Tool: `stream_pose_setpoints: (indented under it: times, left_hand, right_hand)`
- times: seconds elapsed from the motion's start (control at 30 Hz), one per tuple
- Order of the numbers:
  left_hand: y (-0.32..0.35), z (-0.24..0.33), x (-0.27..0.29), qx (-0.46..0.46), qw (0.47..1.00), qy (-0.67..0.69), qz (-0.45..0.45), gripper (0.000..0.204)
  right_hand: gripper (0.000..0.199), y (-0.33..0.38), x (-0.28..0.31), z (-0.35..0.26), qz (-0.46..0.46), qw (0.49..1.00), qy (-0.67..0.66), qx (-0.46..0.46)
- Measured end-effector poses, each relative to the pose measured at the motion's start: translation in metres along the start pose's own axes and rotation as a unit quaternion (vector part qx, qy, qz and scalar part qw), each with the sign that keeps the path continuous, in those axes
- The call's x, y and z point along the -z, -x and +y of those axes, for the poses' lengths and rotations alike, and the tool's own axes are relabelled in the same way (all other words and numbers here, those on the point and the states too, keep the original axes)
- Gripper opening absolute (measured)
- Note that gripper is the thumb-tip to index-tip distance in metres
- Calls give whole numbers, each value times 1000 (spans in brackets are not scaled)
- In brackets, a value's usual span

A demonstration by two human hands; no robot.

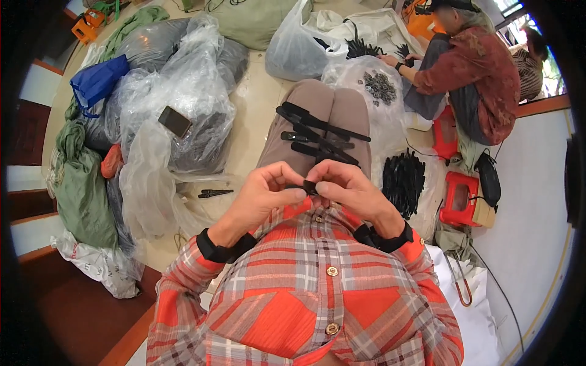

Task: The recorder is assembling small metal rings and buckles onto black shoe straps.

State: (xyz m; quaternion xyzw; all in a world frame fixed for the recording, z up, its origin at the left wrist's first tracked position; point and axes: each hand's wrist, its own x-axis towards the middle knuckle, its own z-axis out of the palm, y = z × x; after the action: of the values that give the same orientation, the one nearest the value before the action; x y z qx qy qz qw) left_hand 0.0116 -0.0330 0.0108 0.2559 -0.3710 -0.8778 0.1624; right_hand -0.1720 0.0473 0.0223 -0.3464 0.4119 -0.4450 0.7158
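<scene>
Clip (309,187) pinched between fingers (293,194) of both hands.

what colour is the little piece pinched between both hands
Black; the small piece sits between the left hand and right hand, clearest in the head view.

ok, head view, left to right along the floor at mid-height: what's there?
Green sack → clear plastic bags → loose black clip on the floor → black clips on the person's lap → pile of black clips → red stool.
</scene>
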Motion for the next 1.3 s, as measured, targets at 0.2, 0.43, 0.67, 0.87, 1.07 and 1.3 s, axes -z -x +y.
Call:
stream_pose_setpoints:
  times: [0.2,0.43,0.67,0.87,1.07,1.3]
  left_hand:
    - [-8,0,4,28,999,-39,-19,21]
    - [-10,-7,-10,-38,997,-73,11,22]
    - [-9,-19,-6,-135,985,-99,38,22]
    - [-9,-15,-4,-191,957,-215,43,23]
    - [-13,-25,-2,-203,958,-193,58,21]
    - [-13,-23,-6,-197,931,-301,63,21]
  right_hand:
    - [15,-4,7,16,48,995,-84,-9]
    - [15,-11,9,19,49,988,-143,0]
    - [13,-10,6,16,47,973,-226,-13]
    - [12,-10,1,21,109,986,-127,15]
    - [24,-11,-4,16,139,981,-130,41]
    - [19,-7,-2,22,110,988,-112,0]
